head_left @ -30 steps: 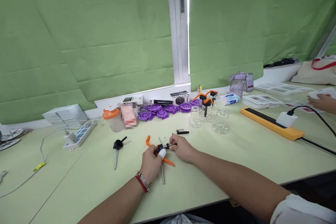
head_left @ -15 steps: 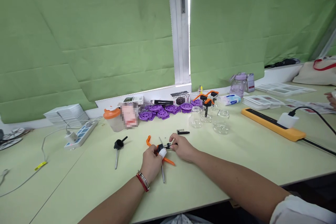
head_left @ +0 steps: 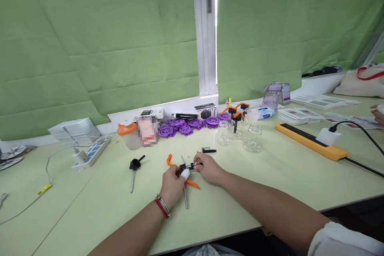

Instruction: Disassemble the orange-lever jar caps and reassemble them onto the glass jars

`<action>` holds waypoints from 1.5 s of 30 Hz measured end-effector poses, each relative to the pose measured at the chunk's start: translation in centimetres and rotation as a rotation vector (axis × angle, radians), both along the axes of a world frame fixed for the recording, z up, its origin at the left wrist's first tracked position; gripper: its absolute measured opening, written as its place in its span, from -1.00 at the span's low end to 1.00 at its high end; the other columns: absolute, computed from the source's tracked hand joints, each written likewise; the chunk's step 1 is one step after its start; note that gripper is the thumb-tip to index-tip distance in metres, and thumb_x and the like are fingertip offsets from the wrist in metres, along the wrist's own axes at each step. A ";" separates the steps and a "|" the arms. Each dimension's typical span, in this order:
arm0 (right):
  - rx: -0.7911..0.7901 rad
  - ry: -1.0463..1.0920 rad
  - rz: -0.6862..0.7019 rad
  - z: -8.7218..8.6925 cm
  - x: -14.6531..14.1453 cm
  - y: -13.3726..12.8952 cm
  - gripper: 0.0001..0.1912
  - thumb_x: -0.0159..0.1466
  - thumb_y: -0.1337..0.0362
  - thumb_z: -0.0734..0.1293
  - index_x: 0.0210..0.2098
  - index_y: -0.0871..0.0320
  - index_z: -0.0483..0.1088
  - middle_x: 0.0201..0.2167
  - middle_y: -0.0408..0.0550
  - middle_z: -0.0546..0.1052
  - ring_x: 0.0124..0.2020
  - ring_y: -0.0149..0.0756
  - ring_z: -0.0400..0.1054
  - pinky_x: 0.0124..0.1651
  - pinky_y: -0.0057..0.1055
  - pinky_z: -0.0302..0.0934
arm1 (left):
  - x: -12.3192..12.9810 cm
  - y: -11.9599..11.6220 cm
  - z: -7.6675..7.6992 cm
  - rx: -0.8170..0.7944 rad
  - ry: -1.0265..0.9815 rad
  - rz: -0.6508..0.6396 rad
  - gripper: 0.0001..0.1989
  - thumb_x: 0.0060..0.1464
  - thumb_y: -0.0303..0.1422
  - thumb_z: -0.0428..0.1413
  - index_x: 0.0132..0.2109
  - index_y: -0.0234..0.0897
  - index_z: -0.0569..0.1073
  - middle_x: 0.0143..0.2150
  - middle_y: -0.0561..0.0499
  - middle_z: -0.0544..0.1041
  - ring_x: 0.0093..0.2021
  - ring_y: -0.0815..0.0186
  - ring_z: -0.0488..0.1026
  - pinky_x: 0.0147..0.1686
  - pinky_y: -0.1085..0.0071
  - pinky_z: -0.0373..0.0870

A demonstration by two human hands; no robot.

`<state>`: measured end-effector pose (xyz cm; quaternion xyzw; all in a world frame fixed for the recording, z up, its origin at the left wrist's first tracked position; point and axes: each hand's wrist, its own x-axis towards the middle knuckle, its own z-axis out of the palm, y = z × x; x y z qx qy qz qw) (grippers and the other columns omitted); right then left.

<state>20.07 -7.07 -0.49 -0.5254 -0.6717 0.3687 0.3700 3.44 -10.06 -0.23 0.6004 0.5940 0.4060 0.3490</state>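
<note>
Just above the table, my left hand [head_left: 171,187] is closed around a black-and-orange crank assembly [head_left: 192,184] with a thin metal rod [head_left: 185,199]. A white wrap covers the left thumb. My right hand [head_left: 207,167] pinches the black end of the same assembly's metal shaft [head_left: 190,166]; its fingertips partly hide that end. Beyond the right hand lie a small coil spring [head_left: 206,149] and a black rod-like part [head_left: 209,151]. Left of my hands rests a black cup-shaped part [head_left: 135,164] with a short handle and a metal rod.
Several glass jars [head_left: 252,143] stand behind my right hand, some bearing orange-armed black tops [head_left: 237,115]. Purple plastic pieces [head_left: 185,130] line the back beside an orange-lidded container [head_left: 127,129]. Power strips [head_left: 312,142] flank the area. Another person's hand [head_left: 378,114] shows at far right.
The view has shifted very slightly. Both my hands keep the same hold on the crank assembly, with no clear movement of its parts.
</note>
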 end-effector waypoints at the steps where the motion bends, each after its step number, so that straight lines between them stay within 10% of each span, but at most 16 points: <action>1: 0.008 0.003 0.000 -0.1 0.0 0.0 -0.86 0.09 0.42 0.27 -0.33 0.12 0.28 -0.49 -0.20 0.39 -0.45 -0.40 0.24 -0.36 -0.46 0.08 | 0.0 0.0 -0.1 -0.001 -0.004 0.001 -0.70 -0.07 -0.12 0.11 -0.47 -0.23 0.24 -0.59 0.13 0.24 -0.59 0.39 0.20 -0.58 0.46 0.07; 45: 0.002 -0.039 -0.007 -0.5 -0.2 0.5 -0.85 0.10 0.42 0.29 -0.32 0.14 0.30 -0.49 -0.16 0.43 -0.45 -0.38 0.28 -0.39 -0.47 0.09 | -0.1 0.4 -0.3 0.060 0.101 0.021 -0.73 -0.06 -0.16 0.08 -0.49 -0.22 0.22 -0.57 0.11 0.22 -0.56 0.38 0.17 -0.56 0.45 0.08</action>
